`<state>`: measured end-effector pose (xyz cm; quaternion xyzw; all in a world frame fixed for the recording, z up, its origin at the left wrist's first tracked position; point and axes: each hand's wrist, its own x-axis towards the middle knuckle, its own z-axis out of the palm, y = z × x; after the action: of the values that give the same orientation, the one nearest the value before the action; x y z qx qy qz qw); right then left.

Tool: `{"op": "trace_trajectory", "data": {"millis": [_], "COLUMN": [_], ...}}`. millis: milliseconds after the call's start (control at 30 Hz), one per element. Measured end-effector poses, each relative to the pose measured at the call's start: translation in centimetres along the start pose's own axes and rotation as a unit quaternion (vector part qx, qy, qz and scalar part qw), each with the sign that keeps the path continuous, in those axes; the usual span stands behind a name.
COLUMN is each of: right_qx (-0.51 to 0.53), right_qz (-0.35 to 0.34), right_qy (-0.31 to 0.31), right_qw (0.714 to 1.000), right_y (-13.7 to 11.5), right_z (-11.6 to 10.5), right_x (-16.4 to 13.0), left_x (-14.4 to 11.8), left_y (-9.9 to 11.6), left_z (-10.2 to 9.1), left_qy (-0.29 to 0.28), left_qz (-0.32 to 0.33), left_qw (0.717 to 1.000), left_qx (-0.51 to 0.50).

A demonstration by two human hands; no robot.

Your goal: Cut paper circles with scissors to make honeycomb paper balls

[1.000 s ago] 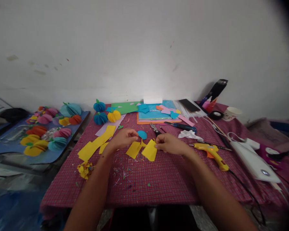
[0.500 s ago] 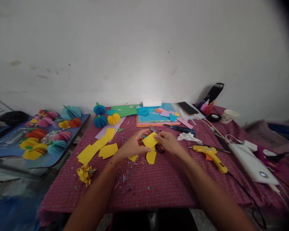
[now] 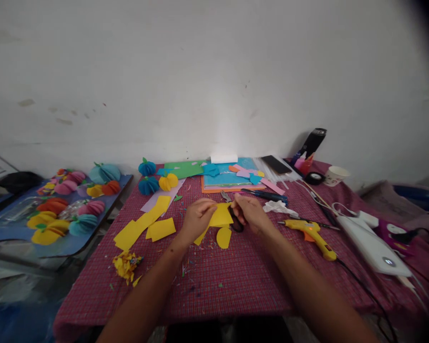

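Between my hands, just above the tabletop, is a small yellow paper piece [image 3: 220, 216]. My left hand [image 3: 199, 218] pinches its left side with fingers closed. My right hand [image 3: 249, 212] has curled fingers at the upper right corner, seemingly pinching it too. Under the right fingers lies a tool with black looped handles [image 3: 237, 223], apparently scissors; its middle is hidden. Below the held piece rests a yellow paper cutout with a rounded edge [image 3: 223, 238]. Another yellow scrap [image 3: 201, 237] lies partly covered beside my left hand.
Yellow paper strips [image 3: 143, 222] and a crumpled yellow bunch [image 3: 126, 266] lie left. A corded glue gun [image 3: 311, 234], white tissue [image 3: 279, 207] and white power bank [image 3: 373, 245] are right. Coloured sheets [image 3: 232, 177] lie behind; paper pumpkins [image 3: 52, 228] cover a blue side table.
The yellow piece has gone from tilted to nearly level and sits slightly lower. My left hand has closed in on its left edge. The view has shifted a little.
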<state>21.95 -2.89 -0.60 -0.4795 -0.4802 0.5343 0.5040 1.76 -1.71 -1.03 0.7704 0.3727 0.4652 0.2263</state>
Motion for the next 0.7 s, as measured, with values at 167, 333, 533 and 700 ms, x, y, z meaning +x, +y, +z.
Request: {"op": "trace_trajectory", "data": {"millis": [167,333,533,700], "right_qx": [-0.032,-0.052,-0.136,-0.13], "right_qz": [-0.017,-0.073,-0.057,-0.063], "right_qy": [0.009,-0.079,-0.108,-0.11], "right_qw": [0.999,0.993,0.983,0.983], "right_y": [-0.3,-0.5,-0.1,-0.2], "right_z": [-0.5,0.0,0.3,0.7], "right_x": [0.1,-0.5,-0.9,-1.4], "left_x": [0.1,-0.1,0.0,0.6], "left_y": [-0.7,-0.5,0.5,0.8], "left_z": [-0.4,-0.1,-0.4,-1.7], "left_qy": [0.042,0.017,-0.049,-0.081], "left_qz": [-0.159,-0.237,-0.277,-0.239], "left_qw": [0.978,0.945,0.92,0.941], "left_qx": [-0.125,-0.227,-0.271,-0.226]}}
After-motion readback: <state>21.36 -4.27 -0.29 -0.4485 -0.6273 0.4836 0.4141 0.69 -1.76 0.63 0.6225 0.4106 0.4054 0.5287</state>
